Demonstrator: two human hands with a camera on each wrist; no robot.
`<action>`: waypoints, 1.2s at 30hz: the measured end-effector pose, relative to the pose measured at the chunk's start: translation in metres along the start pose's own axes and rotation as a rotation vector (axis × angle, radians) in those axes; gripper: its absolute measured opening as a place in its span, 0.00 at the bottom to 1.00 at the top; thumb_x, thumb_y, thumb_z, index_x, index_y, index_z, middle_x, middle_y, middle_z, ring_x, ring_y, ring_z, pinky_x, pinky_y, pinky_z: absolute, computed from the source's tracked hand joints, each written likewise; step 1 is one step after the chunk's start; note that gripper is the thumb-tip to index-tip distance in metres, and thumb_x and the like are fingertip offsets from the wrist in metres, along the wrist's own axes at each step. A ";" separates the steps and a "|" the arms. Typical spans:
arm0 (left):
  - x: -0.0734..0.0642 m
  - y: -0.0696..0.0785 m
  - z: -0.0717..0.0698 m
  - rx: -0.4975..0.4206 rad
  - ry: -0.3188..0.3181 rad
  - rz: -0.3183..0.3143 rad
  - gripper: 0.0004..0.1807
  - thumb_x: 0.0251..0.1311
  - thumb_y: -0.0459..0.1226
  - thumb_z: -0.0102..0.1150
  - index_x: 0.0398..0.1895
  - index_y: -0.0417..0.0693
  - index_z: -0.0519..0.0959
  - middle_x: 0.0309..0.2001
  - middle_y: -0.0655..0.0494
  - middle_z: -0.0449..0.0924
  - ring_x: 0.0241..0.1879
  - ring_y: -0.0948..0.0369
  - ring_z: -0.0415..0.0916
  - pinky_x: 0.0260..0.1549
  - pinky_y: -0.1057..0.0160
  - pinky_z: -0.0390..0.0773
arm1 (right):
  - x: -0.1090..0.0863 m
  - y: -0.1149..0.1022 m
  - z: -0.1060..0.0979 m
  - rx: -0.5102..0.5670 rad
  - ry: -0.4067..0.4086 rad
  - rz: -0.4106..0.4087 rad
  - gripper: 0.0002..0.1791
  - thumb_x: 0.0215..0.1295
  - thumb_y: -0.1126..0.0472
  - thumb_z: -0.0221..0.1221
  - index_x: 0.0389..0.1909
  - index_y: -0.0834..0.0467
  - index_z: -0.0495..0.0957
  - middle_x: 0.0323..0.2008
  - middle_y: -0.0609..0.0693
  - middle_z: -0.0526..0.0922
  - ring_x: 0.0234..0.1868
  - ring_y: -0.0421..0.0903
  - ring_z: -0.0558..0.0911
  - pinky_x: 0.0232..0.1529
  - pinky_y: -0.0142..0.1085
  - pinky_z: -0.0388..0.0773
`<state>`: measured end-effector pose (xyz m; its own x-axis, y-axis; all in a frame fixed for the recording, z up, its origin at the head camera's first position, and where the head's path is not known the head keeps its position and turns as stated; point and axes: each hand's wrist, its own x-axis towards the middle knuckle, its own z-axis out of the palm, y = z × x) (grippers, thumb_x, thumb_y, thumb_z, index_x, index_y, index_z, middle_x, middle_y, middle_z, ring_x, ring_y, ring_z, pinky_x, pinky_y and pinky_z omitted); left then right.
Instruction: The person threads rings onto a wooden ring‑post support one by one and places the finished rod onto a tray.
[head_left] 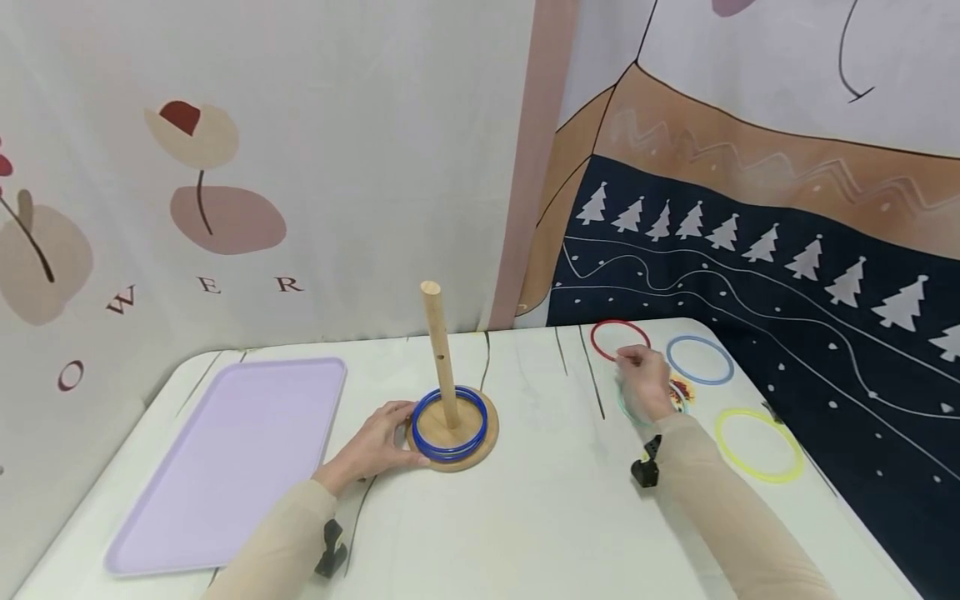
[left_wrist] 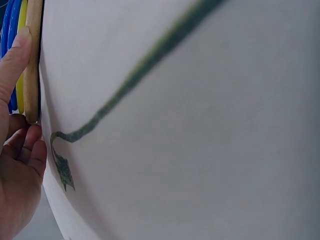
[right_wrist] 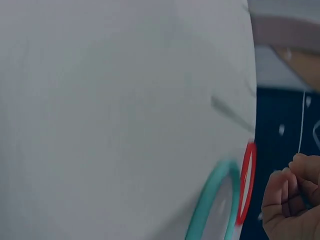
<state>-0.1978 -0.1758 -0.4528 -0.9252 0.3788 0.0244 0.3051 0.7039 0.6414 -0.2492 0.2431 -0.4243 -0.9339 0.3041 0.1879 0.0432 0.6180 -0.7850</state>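
Note:
A round wooden base with an upright peg forms a ring stand (head_left: 439, 350). Blue rings (head_left: 417, 435) lie stacked around the peg, and a yellow ring (left_wrist: 20, 90) shows beneath them in the left wrist view. My left hand (head_left: 378, 442) grips the left edge of the base between thumb and fingers. Off to the right, my right hand (head_left: 647, 383) hovers over a teal ring (head_left: 624, 407), fingertips overlapping the near edge of a red ring (head_left: 594, 337). Its fingers (right_wrist: 285, 187) are curled with the thumb against them, and nothing shows between them.
A light blue ring (head_left: 731, 367) and a yellow ring (head_left: 799, 467) lie on the table's right side, near the dark tree-patterned cloth (head_left: 675, 275). At left lies a flat lilac tray (head_left: 232, 467). Patterned curtains (head_left: 390, 167) hang behind the table.

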 end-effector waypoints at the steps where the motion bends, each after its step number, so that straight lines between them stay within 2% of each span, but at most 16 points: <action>1: 0.000 0.000 0.000 -0.001 0.000 0.001 0.51 0.39 0.51 0.75 0.64 0.33 0.64 0.63 0.40 0.65 0.63 0.43 0.62 0.64 0.42 0.61 | 0.001 0.006 -0.007 -0.021 0.008 0.011 0.12 0.64 0.67 0.55 0.44 0.68 0.80 0.40 0.64 0.82 0.39 0.53 0.79 0.36 0.31 0.73; 5: 0.000 0.000 0.001 -0.002 -0.003 0.002 0.51 0.39 0.51 0.75 0.65 0.32 0.64 0.64 0.40 0.65 0.64 0.43 0.61 0.64 0.41 0.61 | 0.003 0.024 -0.028 -0.091 0.030 0.053 0.12 0.63 0.68 0.55 0.45 0.69 0.79 0.40 0.65 0.81 0.41 0.55 0.77 0.40 0.38 0.71; 10: 0.000 0.001 0.000 0.001 -0.005 -0.008 0.51 0.39 0.51 0.75 0.65 0.32 0.64 0.64 0.40 0.65 0.64 0.42 0.61 0.64 0.41 0.60 | 0.002 0.038 -0.041 -0.159 0.021 0.103 0.13 0.63 0.69 0.55 0.46 0.71 0.78 0.42 0.67 0.80 0.42 0.57 0.76 0.42 0.44 0.75; 18: 0.000 0.003 0.000 0.006 0.001 -0.012 0.51 0.39 0.50 0.75 0.64 0.32 0.65 0.63 0.40 0.65 0.64 0.43 0.62 0.64 0.42 0.61 | 0.002 0.057 -0.048 -0.222 -0.007 0.072 0.11 0.61 0.72 0.55 0.43 0.72 0.79 0.41 0.67 0.81 0.44 0.60 0.77 0.46 0.50 0.75; 29: -0.002 0.002 0.001 -0.001 0.002 0.011 0.51 0.40 0.51 0.75 0.64 0.32 0.65 0.63 0.39 0.65 0.64 0.42 0.61 0.64 0.41 0.61 | 0.000 0.056 -0.049 -0.274 -0.059 0.052 0.10 0.59 0.75 0.53 0.39 0.71 0.80 0.36 0.65 0.81 0.39 0.59 0.76 0.42 0.49 0.73; 36: -0.002 0.001 0.001 -0.006 0.002 0.012 0.51 0.40 0.50 0.75 0.64 0.32 0.64 0.64 0.39 0.65 0.64 0.42 0.61 0.64 0.41 0.60 | -0.003 0.051 -0.047 -0.299 -0.085 0.031 0.09 0.58 0.74 0.55 0.37 0.72 0.80 0.36 0.66 0.81 0.40 0.61 0.77 0.42 0.51 0.74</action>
<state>-0.1957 -0.1753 -0.4525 -0.9218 0.3862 0.0333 0.3148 0.6957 0.6457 -0.2273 0.3079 -0.4371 -0.9563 0.2724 0.1067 0.1631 0.7992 -0.5785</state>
